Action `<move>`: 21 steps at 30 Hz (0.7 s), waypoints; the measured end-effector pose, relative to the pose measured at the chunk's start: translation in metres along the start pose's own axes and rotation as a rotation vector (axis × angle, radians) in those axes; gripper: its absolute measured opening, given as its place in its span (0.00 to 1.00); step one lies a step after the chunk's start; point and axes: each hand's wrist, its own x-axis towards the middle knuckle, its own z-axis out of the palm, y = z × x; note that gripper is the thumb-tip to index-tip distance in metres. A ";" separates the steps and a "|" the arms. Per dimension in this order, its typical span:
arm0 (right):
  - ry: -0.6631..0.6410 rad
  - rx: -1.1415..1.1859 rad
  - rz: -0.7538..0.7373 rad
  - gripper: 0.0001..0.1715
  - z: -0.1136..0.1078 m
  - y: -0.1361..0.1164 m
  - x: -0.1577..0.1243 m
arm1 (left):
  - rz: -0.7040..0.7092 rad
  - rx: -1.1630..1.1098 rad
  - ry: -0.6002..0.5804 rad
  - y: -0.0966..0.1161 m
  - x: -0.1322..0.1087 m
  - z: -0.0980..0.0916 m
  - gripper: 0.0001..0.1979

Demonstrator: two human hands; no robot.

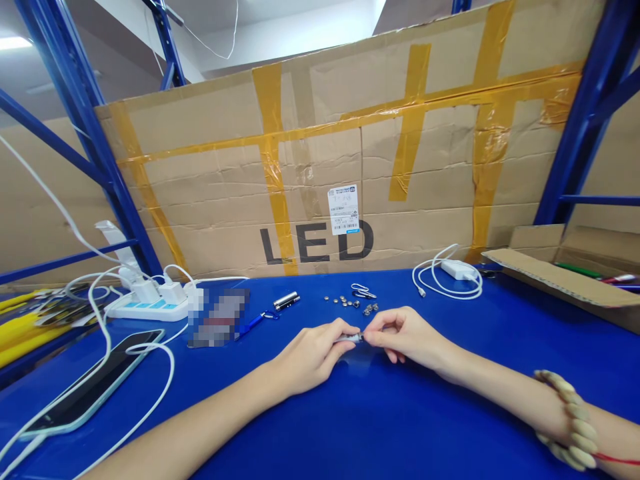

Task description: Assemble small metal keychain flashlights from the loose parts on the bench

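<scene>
My left hand [320, 353] is closed around a small silver tube [350, 338], held just above the blue tabletop. At the tube's dark right end, the fingertips of my right hand [400, 333] are pinched together. Whatever they grip there is too small to make out. Just beyond my hands lie several small round metal pieces like button cells [345, 302] and a cluster of small metal parts [371, 309]. Behind these is a looped white cord [363, 291]. Farther left rest a silver and a black tube [287, 301], side by side, near a blue pen-like item with a loop [257, 322].
A phone [95, 383] and a power strip [150, 307] with white cables occupy the left side. A white adapter with coiled cable [457, 270] lies back right, near an open cardboard box [560, 277]. A large cardboard sheet [215, 200] stands behind the blue table [400, 427].
</scene>
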 end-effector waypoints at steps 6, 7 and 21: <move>0.041 -0.085 -0.081 0.16 0.000 -0.003 -0.001 | 0.025 -0.038 -0.005 -0.002 -0.002 0.003 0.05; 0.048 -0.102 -0.096 0.16 0.000 -0.004 -0.002 | 0.034 -0.048 -0.010 -0.001 -0.002 0.003 0.05; -0.043 -0.163 -0.097 0.07 -0.002 -0.018 -0.016 | -0.013 -0.192 -0.040 0.026 -0.014 0.004 0.03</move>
